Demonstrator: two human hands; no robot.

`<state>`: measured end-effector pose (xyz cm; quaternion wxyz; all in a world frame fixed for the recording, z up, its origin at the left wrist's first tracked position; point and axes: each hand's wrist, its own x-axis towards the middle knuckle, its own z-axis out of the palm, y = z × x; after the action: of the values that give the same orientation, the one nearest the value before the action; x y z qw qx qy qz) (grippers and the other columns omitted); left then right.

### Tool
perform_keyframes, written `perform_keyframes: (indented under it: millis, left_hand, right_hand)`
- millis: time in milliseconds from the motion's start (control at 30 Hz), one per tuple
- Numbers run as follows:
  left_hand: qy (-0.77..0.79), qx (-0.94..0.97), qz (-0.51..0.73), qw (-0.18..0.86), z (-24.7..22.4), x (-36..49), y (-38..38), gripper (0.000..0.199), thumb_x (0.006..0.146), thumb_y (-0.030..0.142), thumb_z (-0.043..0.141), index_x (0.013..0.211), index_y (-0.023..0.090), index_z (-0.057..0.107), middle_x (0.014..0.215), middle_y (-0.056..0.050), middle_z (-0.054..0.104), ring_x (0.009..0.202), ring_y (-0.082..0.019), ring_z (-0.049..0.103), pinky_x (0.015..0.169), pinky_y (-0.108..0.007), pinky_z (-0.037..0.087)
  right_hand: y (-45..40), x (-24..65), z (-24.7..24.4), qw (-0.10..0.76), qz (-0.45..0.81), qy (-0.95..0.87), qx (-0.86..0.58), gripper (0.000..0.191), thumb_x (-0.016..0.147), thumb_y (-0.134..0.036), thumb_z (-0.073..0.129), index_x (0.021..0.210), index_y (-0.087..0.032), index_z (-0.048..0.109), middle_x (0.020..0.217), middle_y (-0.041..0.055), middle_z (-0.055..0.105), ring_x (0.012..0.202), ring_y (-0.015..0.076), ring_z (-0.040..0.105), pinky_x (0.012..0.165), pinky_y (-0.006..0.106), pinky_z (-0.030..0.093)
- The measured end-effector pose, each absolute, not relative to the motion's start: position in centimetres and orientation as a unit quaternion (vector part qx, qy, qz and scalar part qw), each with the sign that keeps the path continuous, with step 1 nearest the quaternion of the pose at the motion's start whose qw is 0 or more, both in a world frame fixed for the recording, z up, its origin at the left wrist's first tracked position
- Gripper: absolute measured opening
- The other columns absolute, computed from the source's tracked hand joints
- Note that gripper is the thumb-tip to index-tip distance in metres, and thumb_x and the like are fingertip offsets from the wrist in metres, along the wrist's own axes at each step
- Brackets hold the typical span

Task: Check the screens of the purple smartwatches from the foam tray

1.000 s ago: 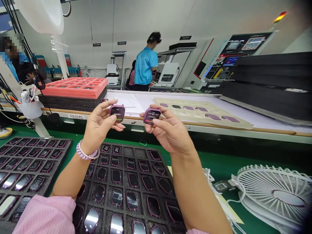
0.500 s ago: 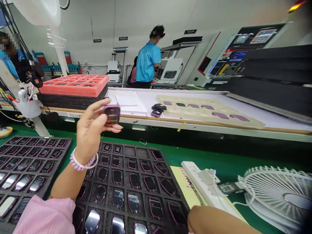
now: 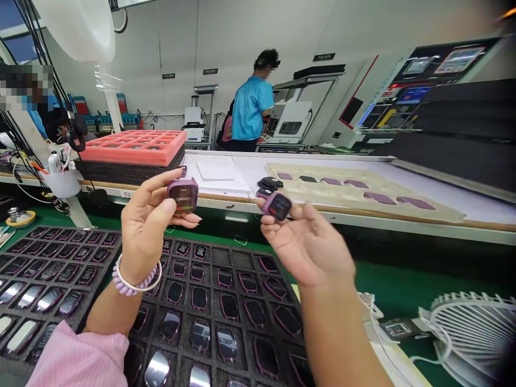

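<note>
A purple smartwatch case with a lit screen (image 3: 183, 194) is gripped between the thumb and fingers of my left hand (image 3: 147, 220), held up over the bench. My right hand (image 3: 306, 247) pinches a second purple watch case (image 3: 278, 206), its dark screen showing a small red mark. Just behind that one, a few dark watch pieces (image 3: 269, 184) lie on the shelf edge. Below both hands sits a black foam tray (image 3: 236, 255) with watch cases in most pockets. Another filled foam tray (image 3: 115, 252) lies to the left.
A red foam tray (image 3: 135, 153) tops a black stack on the shelf, beside white papers (image 3: 215, 169). A beige sheet (image 3: 334, 199) carries purple pieces. At right are a white fan (image 3: 471, 322) and a black stack (image 3: 459, 123). A person in blue (image 3: 249, 110) stands behind.
My right hand has come up from the lower right to the shelf edge and now holds a second watch case. The left hand keeps its watch case; the view has shifted slightly.
</note>
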<state>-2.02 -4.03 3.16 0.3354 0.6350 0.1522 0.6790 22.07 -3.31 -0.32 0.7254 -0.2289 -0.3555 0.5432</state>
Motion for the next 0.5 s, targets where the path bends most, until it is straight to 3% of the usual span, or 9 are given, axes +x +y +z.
perform_keyframes:
  millis: [100,200,333,500]
  left_hand:
    - [0.161,0.629,0.697,0.305,3.6,-2.2,-4.9,0.030,0.093,0.030,0.056,0.121,0.020,0.061,0.097,-0.004,0.071,0.075,-0.019,0.073,0.064,-0.027,0.066]
    - [0.180,0.632,0.703,0.271,3.6,-2.1,-5.0,0.031,0.090,0.028,0.064,0.120,0.022,0.061,0.097,-0.003,0.072,0.070,-0.017,0.072,0.061,-0.024,0.065]
    - [0.192,0.637,0.689,0.289,3.0,-2.0,-4.1,0.030,0.088,0.023,0.067,0.118,0.022,0.062,0.094,-0.001,0.071,0.059,-0.013,0.069,0.054,-0.020,0.062]
    - [0.186,0.631,0.688,0.307,3.2,-2.1,-4.7,0.034,0.089,0.034,0.061,0.121,0.020,0.062,0.097,-0.005,0.071,0.068,-0.017,0.071,0.059,-0.026,0.064]
  right_hand:
    - [-1.7,21.6,-0.9,0.708,0.599,-0.281,-0.249,0.039,0.106,-0.031,0.035,0.095,-0.015,0.068,0.108,0.0179,0.068,0.069,0.0166,0.064,0.062,0.025,0.059]
    - [-1.6,21.1,-0.8,0.711,0.610,-0.230,-0.265,0.047,0.108,-0.030,0.026,0.094,-0.012,0.067,0.106,0.0194,0.068,0.066,0.0158,0.064,0.058,0.023,0.058]
    - [-2.0,20.8,-0.5,0.712,0.613,-0.213,-0.269,0.048,0.108,-0.030,0.026,0.093,-0.012,0.067,0.105,0.0188,0.069,0.064,0.0157,0.063,0.056,0.023,0.058]
    - [-1.6,21.0,-0.8,0.704,0.622,-0.223,-0.260,0.044,0.107,-0.028,0.028,0.093,-0.013,0.067,0.105,0.0183,0.069,0.064,0.0151,0.062,0.056,0.023,0.058]
